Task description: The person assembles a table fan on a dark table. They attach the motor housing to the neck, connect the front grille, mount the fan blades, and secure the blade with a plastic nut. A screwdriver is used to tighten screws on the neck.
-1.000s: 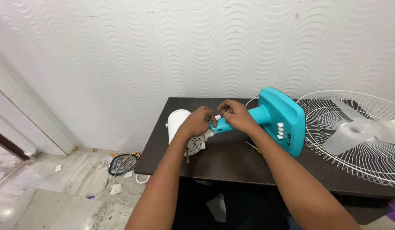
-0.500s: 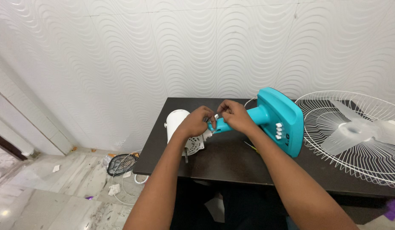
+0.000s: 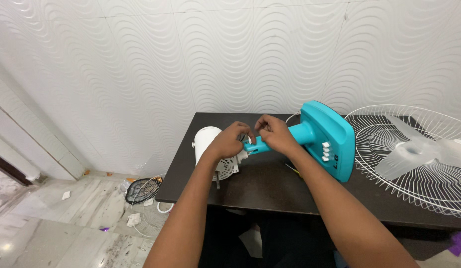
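A turquoise fan stand point(image 3: 325, 139) lies on its side on a dark table point(image 3: 270, 186), its neck pointing left toward a white motor housing point(image 3: 206, 140). My left hand point(image 3: 229, 141) rests over the joint between motor and neck, fingers curled on it. Gripping the turquoise neck, my right hand point(image 3: 275, 133) pinches a small white part at the joint with its fingertips. The joint itself is mostly hidden by both hands.
A white wire fan guard point(image 3: 414, 159) with translucent blades lies at the table's right end. A thin yellow-handled tool point(image 3: 293, 171) lies on the table below my right forearm. On the floor at left sit another wire grille point(image 3: 146, 203) and scraps of litter. A wavy white wall stands behind.
The white part between my fingertips is less visible now; my fingers have shifted slightly at the joint. The fan stand and motor stay where they were.
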